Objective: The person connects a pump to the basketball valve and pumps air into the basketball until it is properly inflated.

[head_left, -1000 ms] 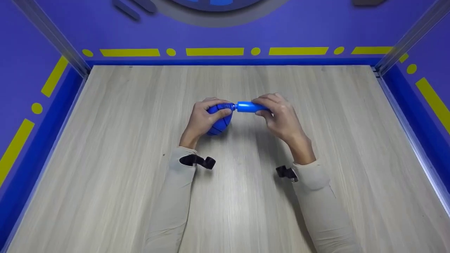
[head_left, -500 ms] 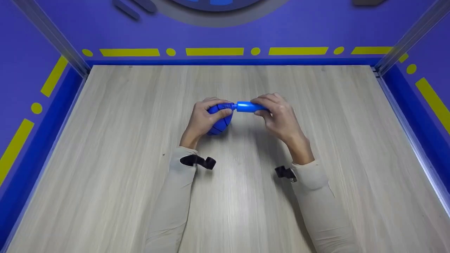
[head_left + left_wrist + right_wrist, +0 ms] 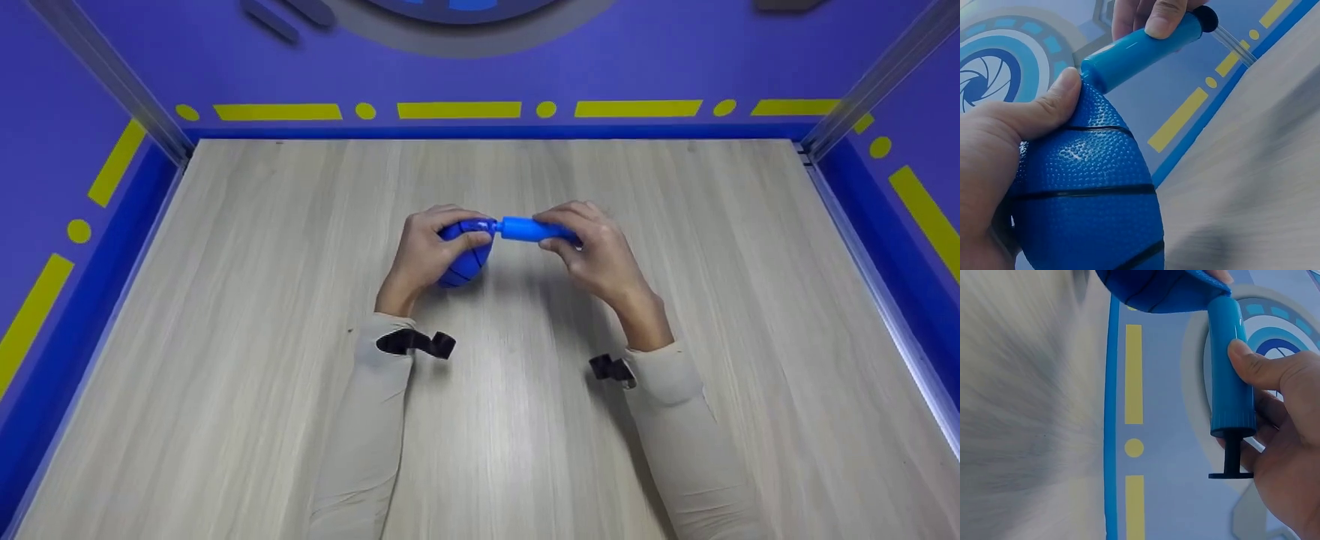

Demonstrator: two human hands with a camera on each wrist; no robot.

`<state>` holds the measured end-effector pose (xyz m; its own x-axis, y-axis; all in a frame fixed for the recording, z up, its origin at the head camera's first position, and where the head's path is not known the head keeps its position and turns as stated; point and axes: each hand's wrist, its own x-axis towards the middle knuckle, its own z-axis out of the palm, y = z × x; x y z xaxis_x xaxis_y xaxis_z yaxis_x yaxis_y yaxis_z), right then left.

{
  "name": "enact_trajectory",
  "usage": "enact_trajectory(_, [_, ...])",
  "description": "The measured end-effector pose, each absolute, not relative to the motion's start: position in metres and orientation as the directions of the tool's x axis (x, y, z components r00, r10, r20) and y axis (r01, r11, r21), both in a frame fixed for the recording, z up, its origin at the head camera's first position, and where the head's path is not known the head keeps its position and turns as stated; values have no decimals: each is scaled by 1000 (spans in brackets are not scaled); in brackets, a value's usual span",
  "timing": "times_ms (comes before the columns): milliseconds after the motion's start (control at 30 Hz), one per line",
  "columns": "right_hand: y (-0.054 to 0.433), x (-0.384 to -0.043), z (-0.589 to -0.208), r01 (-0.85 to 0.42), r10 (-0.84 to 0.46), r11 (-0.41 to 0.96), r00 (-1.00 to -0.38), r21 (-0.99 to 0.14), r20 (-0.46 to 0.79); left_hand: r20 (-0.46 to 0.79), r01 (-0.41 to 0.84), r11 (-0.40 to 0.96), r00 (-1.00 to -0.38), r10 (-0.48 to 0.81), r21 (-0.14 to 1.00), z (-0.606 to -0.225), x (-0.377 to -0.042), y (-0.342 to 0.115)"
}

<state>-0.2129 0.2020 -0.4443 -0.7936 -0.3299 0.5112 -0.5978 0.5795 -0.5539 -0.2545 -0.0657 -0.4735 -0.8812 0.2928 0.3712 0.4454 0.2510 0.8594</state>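
My left hand (image 3: 424, 251) grips a blue basketball (image 3: 1089, 169) with black seam lines and a pebbled skin. The ball looks soft and pinched to a point near my thumb. My right hand (image 3: 604, 247) holds the barrel of a blue hand pump (image 3: 1230, 371) between thumb and fingers. The pump lies level in the head view, its tip meeting the pinched end of the ball; whether a needle sits inside cannot be seen. A black T-handle (image 3: 1231, 475) sticks out a short way from the barrel's other end. Both things are held above the table.
A light wood-grain table (image 3: 495, 420) spreads beneath both hands. Blue-purple panels (image 3: 675, 60) with yellow marks stand along the back and both sides, with metal posts (image 3: 112, 82) at the corners. Black camera mounts (image 3: 420, 343) are strapped to both sleeves.
The left hand and ball have shifted slightly left, and the pump has followed a little. The right hand stays nearly where it was. Both grips are unchanged.
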Motion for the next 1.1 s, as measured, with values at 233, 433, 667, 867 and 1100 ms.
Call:
enact_trajectory(233, [201,-212,-445,-575,-338,570,-815,-587,471,427,498,280,-860,279,821,-470,-254,-71])
enact_trajectory(433, [210,-212,-446,-506,-300,559,-862,-657,409,437,499,273,-862,258,823,-471,-256,-77])
enact_trajectory(667, [231,-215,-446,-483,-262,535,-875,-693,407,441,484,252,-873,210,838,-469,-256,-85])
enact_trajectory(867, [241,-217,-446,-476,-229,457,-879,-752,417,438,478,258,-877,200,840,-468,-256,-88])
enact_trajectory(1100, [243,-218,-447,-468,-205,441,-883,-766,421,414,462,268,-884,218,845,-468,-256,-90])
